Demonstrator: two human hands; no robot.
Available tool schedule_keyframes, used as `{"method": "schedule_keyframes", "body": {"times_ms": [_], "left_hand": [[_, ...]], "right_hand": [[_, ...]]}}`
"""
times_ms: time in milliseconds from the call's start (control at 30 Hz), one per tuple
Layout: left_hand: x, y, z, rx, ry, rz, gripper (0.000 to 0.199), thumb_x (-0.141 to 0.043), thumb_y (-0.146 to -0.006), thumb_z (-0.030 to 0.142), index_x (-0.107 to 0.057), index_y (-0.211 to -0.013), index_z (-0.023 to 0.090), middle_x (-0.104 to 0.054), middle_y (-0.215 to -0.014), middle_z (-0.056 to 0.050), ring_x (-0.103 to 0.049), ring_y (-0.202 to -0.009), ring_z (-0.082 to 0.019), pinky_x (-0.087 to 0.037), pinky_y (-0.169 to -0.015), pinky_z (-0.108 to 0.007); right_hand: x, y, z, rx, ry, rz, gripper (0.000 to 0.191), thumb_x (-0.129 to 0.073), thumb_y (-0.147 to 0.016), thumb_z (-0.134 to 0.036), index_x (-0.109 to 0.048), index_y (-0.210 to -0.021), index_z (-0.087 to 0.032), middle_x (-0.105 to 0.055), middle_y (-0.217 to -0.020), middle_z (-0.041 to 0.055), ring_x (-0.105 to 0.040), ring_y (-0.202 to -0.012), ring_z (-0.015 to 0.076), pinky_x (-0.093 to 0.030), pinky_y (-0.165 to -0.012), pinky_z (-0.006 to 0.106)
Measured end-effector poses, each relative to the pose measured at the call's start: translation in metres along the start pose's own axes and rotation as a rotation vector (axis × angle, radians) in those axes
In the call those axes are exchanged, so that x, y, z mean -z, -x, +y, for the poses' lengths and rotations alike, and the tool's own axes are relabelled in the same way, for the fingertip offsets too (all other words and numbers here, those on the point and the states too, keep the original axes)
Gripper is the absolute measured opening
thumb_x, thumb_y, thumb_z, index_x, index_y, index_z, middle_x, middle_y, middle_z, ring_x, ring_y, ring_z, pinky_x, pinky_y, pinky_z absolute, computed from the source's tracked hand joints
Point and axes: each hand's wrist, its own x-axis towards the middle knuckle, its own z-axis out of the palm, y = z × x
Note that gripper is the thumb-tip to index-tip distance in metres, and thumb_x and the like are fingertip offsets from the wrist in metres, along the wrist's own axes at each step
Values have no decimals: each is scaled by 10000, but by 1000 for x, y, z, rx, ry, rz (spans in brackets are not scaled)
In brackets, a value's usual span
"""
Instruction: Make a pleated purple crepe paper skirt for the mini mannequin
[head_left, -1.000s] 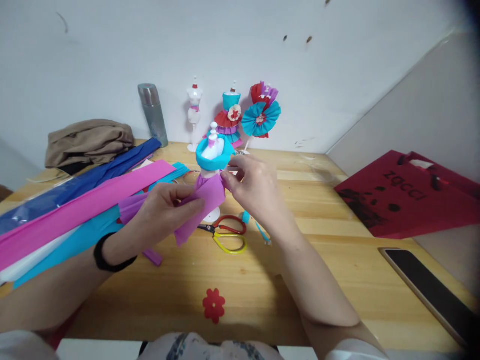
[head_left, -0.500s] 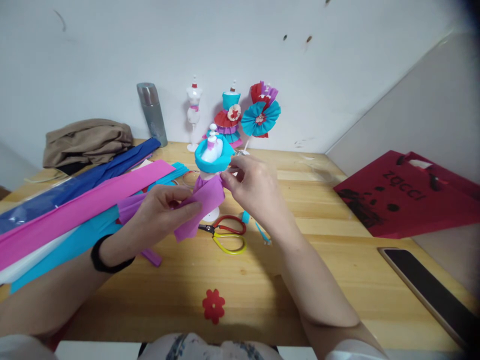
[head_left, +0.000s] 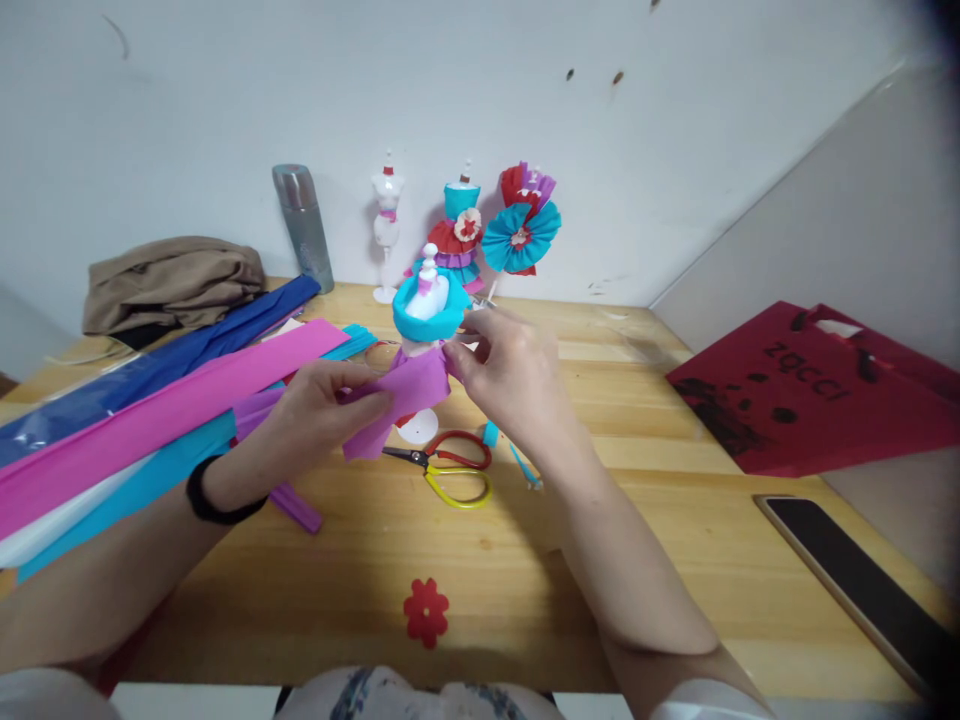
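Note:
A small white dress-form mannequin [head_left: 430, 296] stands in front of me, a turquoise crepe paper band [head_left: 424, 322] draped round its shoulders. A purple crepe paper strip [head_left: 405, 394] runs around its waist and out toward the left. My left hand [head_left: 330, 405] pinches the strip's loose part between thumb and fingers. My right hand [head_left: 502, 360] is closed at the mannequin's right side, its fingertips at the strip's other end by the waist. A thin metal tool, partly hidden, seems to lie in the right fingers; I cannot make out its kind.
Scissors [head_left: 442, 468] lie just below the mannequin, with a red paper flower [head_left: 426, 613] nearer me. Crepe paper rolls [head_left: 172, 420] cover the left side. Dressed mannequins [head_left: 461, 235], a flask [head_left: 304, 228], a red bag [head_left: 817, 395] and a phone [head_left: 855, 580] are around.
My left hand has moved slightly up and left with the purple strip, uncovering more of the mannequin's base and the scissor blades. The mannequin tilts a little differently; my right hand stays nearly still.

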Motion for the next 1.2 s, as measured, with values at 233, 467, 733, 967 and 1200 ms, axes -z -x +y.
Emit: {"method": "schedule_keyframes", "body": {"times_ms": [233, 467, 733, 967, 1200], "left_hand": [[9, -15, -21, -99, -331, 79, 230, -619, -815, 371, -687, -697, 185, -629, -586, 2, -543, -545, -148, -387, -520, -260], [2, -24, -26, -446, -707, 358, 243, -641, -852, 237, -708, -1081, 192, -741, -979, -90, -666, -826, -229, -504, -763, -362], [-11, -24, -13, -337, -438, 236, 379, -479, -784, 85, -662, -1108, 156, -682, -794, -2, -563, -547, -110, -459, -577, -250], [-16, -17, 3, -370, -326, 87, 290, -509, -930, 418, -565, -777, 178, -586, -690, 11, -558, -659, -142, -423, -595, -256], [-26, -34, -5, -326, -349, 220, 331, -672, -786, 504, -600, -798, 180, -578, -672, 13, -485, -613, -139, -342, -574, -283]], "right_hand": [[-1, -1, 1, 3, 19, -8, 208, -590, -867, -182, -736, -1012, -156, -750, -950, 130, -673, -763, 245, -468, -696, 359], [0, -1, 0, 0, 49, -7, 144, -593, -898, -200, -727, -935, -161, -730, -853, 119, -652, -725, 246, -444, -671, 353], [2, -1, -2, -1, 39, -10, 133, -581, -903, -193, -712, -910, -167, -731, -876, 118, -637, -707, 233, -435, -671, 359], [2, -2, -4, -7, 79, -20, 136, -565, -899, -190, -691, -850, -172, -712, -856, 122, -637, -729, 249, -428, -655, 362], [0, -2, -4, 5, 82, -8, 139, -567, -895, -178, -690, -830, -168, -723, -859, 121, -639, -720, 241, -427, -656, 355]]}}
